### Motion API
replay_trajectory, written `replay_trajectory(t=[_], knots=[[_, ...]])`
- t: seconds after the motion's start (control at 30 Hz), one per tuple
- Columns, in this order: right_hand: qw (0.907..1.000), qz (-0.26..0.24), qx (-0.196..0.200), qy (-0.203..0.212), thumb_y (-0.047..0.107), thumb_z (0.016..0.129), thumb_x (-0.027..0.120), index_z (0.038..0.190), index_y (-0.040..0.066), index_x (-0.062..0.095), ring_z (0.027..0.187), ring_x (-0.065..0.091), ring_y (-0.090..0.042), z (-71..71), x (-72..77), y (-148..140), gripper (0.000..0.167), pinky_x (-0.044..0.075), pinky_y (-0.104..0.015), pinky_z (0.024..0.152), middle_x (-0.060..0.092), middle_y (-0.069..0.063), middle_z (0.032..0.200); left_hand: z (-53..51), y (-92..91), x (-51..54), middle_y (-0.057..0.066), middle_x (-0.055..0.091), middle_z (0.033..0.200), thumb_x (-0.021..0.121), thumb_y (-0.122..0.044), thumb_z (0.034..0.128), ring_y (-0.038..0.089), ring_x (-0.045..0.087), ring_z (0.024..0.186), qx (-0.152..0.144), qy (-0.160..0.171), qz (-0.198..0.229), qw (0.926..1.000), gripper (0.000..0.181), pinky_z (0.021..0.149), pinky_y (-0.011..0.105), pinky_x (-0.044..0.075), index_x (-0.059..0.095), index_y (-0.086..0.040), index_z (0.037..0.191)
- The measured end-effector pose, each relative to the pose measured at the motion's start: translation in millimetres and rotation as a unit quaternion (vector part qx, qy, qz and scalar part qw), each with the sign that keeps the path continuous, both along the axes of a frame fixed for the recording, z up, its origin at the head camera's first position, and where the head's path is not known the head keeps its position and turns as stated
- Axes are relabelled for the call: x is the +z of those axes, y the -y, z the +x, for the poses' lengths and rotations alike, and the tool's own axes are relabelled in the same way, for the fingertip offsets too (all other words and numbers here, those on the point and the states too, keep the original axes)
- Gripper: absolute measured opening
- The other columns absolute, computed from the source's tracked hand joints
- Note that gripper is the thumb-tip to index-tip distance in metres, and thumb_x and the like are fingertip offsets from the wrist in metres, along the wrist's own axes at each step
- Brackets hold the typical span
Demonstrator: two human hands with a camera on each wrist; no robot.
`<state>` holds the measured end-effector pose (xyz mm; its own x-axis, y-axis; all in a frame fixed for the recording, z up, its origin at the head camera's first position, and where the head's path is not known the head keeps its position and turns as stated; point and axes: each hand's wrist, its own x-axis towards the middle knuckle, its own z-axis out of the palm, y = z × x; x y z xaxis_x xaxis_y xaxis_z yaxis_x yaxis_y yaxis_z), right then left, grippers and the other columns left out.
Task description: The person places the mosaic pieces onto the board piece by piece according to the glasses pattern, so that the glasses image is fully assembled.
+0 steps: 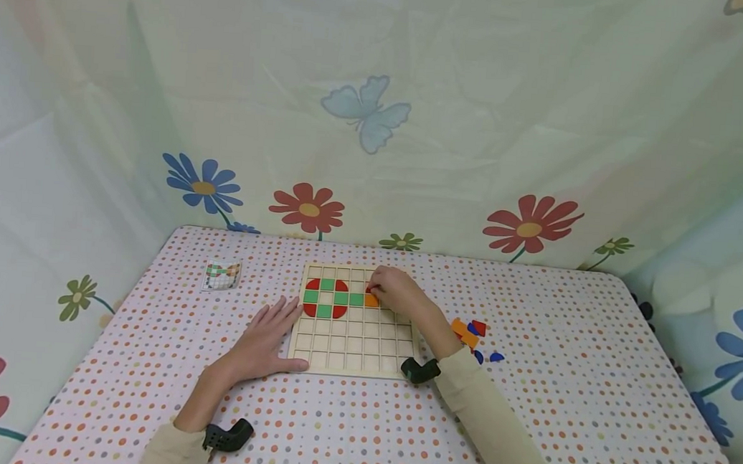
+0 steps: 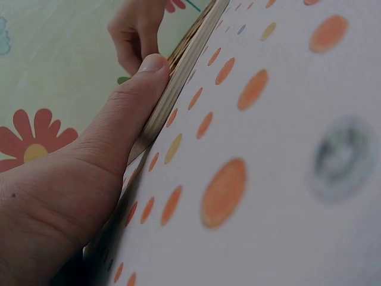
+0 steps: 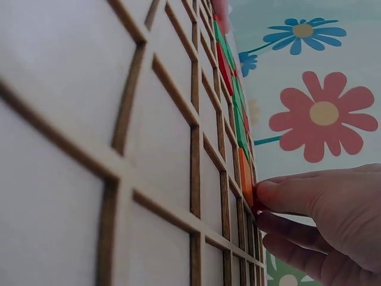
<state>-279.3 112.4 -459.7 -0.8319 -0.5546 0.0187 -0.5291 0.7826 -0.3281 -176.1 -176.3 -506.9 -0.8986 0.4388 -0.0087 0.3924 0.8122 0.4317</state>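
Observation:
A wooden grid board (image 1: pixel 353 346) lies on the dotted tabletop with green, red and orange tiles in some squares of its upper part. My left hand (image 1: pixel 266 343) rests along the board's left edge, fingers spread and straight, the thumb at the lower left corner. Over the upper right of the board, my right hand (image 1: pixel 400 291) pinches a small red tile (image 3: pixel 257 199) between thumb and fingertips. That tile is mostly hidden by the fingers; its shape cannot be told. Just below it sits an orange tile (image 1: pixel 372 301) in its square, beside a green tile (image 1: pixel 357 300).
Right of the board lies a loose pile of orange tiles (image 1: pixel 466 333), with red and blue pieces around it. A small printed pattern card (image 1: pixel 221 276) lies left of the board. A flowered cloth (image 1: pixel 360 210) hangs behind the table.

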Motion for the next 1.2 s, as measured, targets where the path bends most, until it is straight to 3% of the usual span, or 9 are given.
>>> replay_trajectory(t=[0.37, 0.67, 1.0, 1.2], knots=[[0.9985, -0.018, 0.014, -0.05, 0.004, 0.095, 0.057, 0.102, 0.0, 0.073, 0.099, 0.065, -0.027, 18.3, -3.6, 0, 0.017, 0.055, -0.037, 0.088, 0.069, -0.012, 0.104, 0.7, -0.4, -0.2, 0.005, 0.012, 0.165, 0.064, -0.072, 0.076, 0.031, 0.008, 0.153, 0.002, -0.001, -0.005, 1.0, 0.109, 0.121, 0.056, 0.011, 0.019, -0.012, 0.156], [0.9994, -0.026, -0.008, -0.022, 0.007, 0.097, 0.056, 0.104, 0.001, 0.073, 0.109, 0.064, -0.027, 25.2, -2.6, 0, 0.019, 0.053, -0.037, 0.095, 0.069, -0.011, 0.113, 1.0, 0.6, 0.0, 0.004, 0.012, 0.165, 0.064, -0.071, 0.0761, 0.031, 0.008, 0.153, 0.001, 0.002, -0.004, 1.0, 0.108, 0.121, 0.056, 0.01, 0.019, -0.013, 0.156], [0.9982, -0.038, 0.0, -0.046, 0.008, 0.095, 0.06, 0.101, 0.001, 0.073, 0.107, 0.062, -0.028, 28.1, -6.6, -5, 0.016, 0.054, -0.037, 0.091, 0.068, -0.011, 0.111, -1.4, -0.5, -3.1, 0.002, 0.01, 0.165, 0.063, -0.072, 0.0764, 0.029, 0.007, 0.153, -0.007, -0.002, -0.005, 1.0, 0.108, 0.121, 0.056, 0.01, 0.018, -0.014, 0.156], [0.9987, -0.034, -0.017, -0.035, 0.01, 0.096, 0.058, 0.111, 0.004, 0.069, 0.111, 0.062, -0.027, 23.7, -7.1, -2, 0.02, 0.052, -0.039, 0.095, 0.068, -0.011, 0.114, -2.5, 2.7, -2.5, 0.001, 0.008, 0.166, 0.062, -0.073, 0.0767, 0.028, 0.004, 0.154, -0.004, 0.006, -0.007, 0.9999, 0.109, 0.122, 0.055, 0.008, 0.015, -0.015, 0.157]])
